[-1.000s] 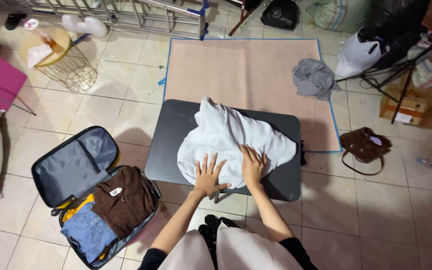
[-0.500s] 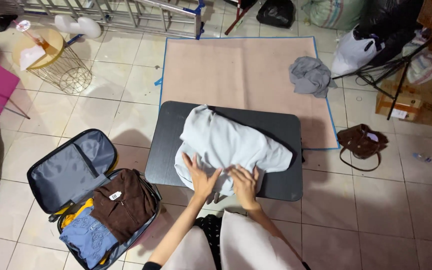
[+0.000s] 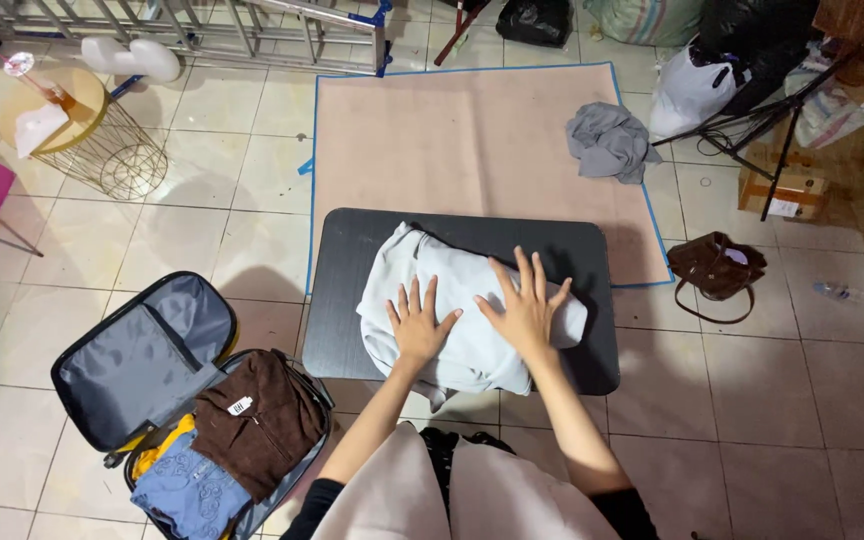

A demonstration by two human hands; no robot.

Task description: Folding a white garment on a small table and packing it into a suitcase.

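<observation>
Glossy pale floor tiles [image 3: 802, 420] surround a flat pinkish mat [image 3: 472, 140] with a thin blue edge. Near the mat's front edge stands a low dark worktop [image 3: 352, 250], matte, rectangular, with rounded corners.

Pale blue-grey garment [image 3: 452, 300] lies bundled on the worktop's middle; soft cloth, rumpled, loosely folded into a rough oblong, one edge drooping over the near side.

Left hand [image 3: 417, 325]: flat on the garment's middle, fingers spread, palm pressed down; grip apart, clamped on nothing.
Right hand [image 3: 527, 310]: flat on the garment's right part, fingers fanned wide; grip apart, pressing only. Hands sit just beside each other, not touching.

Open suitcase [image 3: 142, 345] on the floor left of the worktop: smooth grey lining in the raised lid, yellow trim. Inside, a folded brown garment [image 3: 257, 420], fuzzy-looking, with a small white tag, overlaps a blue patterned cloth [image 3: 187, 490].

On the mat's far right, a crumpled grey cloth [image 3: 607, 140]. Brown handbag [image 3: 717, 270] slumped on tiles to the right. Round wire basket [image 3: 102, 150] with wooden top, far left.
</observation>
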